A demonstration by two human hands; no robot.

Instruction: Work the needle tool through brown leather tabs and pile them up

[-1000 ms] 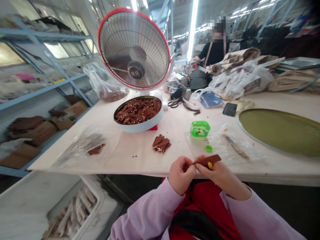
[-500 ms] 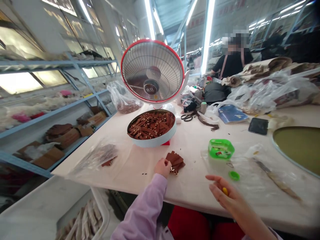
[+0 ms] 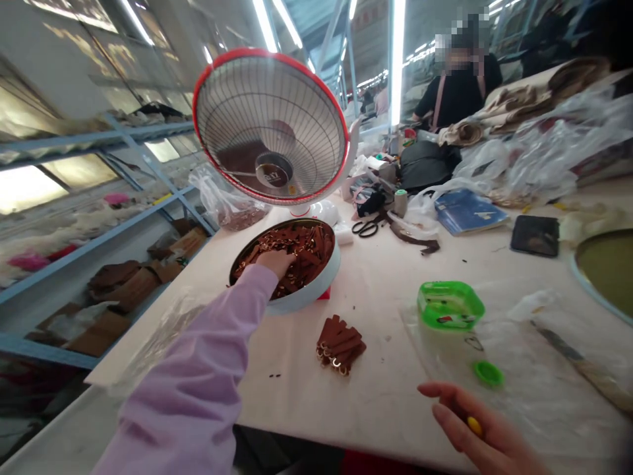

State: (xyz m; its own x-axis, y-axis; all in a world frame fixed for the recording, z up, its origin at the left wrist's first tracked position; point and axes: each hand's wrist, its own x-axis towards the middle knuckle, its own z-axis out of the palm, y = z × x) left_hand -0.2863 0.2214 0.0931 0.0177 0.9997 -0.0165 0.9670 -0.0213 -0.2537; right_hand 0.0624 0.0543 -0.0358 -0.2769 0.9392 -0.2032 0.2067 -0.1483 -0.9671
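My left hand [image 3: 275,262] reaches into the round white tin [image 3: 316,287] full of brown leather tabs with metal rings, its fingers closed down among the tabs; what they grip is hidden. A small stack of brown leather tabs [image 3: 340,344] lies on the table in front of the tin. My right hand [image 3: 475,432] hovers at the table's near edge, fingers loosely stretched, with a small yellow object [image 3: 473,425] held between them. A green lidded box [image 3: 449,305] and a green cap [image 3: 488,373] lie beyond it.
A red-rimmed fan-shaped heater [image 3: 271,126] stands behind the tin. Scissors [image 3: 364,227], a blue booklet [image 3: 469,210], a black phone [image 3: 535,235] and plastic bags crowd the far table. A large round tray [image 3: 603,267] sits right. A person in black [image 3: 457,82] works at the far end. Shelving stands left.
My left hand left the small stack of tabs and reached forward into the round tin. My right hand stayed near the table edge with the yellow object. The camera shifted closer.
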